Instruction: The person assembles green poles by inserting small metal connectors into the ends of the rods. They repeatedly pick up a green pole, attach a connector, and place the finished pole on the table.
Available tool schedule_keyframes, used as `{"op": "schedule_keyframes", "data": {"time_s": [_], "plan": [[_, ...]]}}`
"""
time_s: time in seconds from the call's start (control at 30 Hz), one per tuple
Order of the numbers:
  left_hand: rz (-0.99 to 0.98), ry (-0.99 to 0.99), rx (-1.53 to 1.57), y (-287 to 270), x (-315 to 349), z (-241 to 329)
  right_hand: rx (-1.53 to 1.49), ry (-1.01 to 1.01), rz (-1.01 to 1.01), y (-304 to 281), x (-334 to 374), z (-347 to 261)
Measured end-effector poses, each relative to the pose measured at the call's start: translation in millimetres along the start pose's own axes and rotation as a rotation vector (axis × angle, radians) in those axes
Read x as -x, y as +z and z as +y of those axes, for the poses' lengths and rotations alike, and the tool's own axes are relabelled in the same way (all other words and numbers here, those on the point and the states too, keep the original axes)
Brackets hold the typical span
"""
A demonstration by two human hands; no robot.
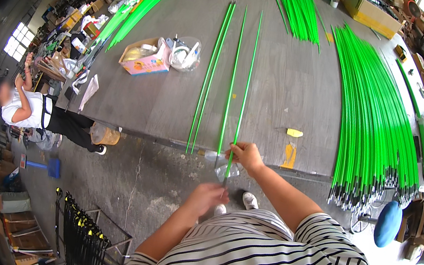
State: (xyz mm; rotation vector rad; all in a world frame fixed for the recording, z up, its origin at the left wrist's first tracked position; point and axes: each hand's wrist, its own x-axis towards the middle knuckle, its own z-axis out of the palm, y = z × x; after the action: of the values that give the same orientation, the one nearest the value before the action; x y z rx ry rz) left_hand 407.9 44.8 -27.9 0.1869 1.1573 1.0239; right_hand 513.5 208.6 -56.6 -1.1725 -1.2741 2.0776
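One worktop (pixel 294 90), green rod pile (pixel 373 106) overhanging its near edge at right: a bump could slide some off. Held green rod (pixel 229 166) crosses that edge beside a loose rod (pixel 232 81); a sideways swing could knock it. Right hand (pixel 247 155): fingers closed on held rod. Left hand (pixel 207 199): blurred at its dark end (pixel 225 182), can't tell grip; weak hold could slip.
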Motion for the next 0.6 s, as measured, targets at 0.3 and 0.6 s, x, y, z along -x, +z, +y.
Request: {"op": "schedule_keyframes", "data": {"time_s": [0.3, 0.6], "plan": [[-0.123, -0.046, 0.023, 22, -55, 7, -0.086, 0.047, 0.289, -26, 84, 32], [-0.274, -0.188, 0.047, 42, -71, -1, -0.446, 0.163, 0.197, -14, 123, 35]]}}
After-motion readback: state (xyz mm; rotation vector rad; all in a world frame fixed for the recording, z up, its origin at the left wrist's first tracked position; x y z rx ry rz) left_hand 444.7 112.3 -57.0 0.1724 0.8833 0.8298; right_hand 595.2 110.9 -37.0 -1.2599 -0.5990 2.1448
